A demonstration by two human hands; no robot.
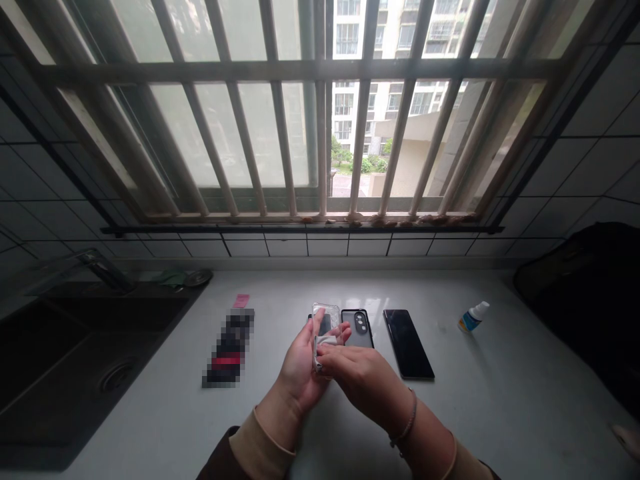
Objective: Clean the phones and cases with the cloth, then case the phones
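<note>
The head view looks down on a pale, smooth worktop (500, 407) under a barred window (280, 133). The left hand (300, 363) stands on its side, with the fingers curled, and it holds upright a clear plastic phone case (325, 333), which is thin, glossy and has thick corners. The right hand (363, 380) comes across from the other side, with its fingers bent and close together, and it presses a small white wipe (326, 341) against the case. Both hands are above the worktop, and the wrists turn toward each other. A thin bracelet (407, 421) sits on the right wrist, and beige knitted cuffs (265, 443) show at both arms.

Just behind the hands lies a dark shape (320, 325), but I cannot tell what it is. Beside it lies a black phone case (357, 330) with an oval camera opening, and next is a black phone (409, 344) with a shiny glass face. Farther right, a small white-and-blue plastic bottle (473, 318) lies on its side. To the left are a blurred package (230, 347) and a small pink card (241, 301). A dark metal sink (60, 373) is set in the worktop at the left edge.
</note>
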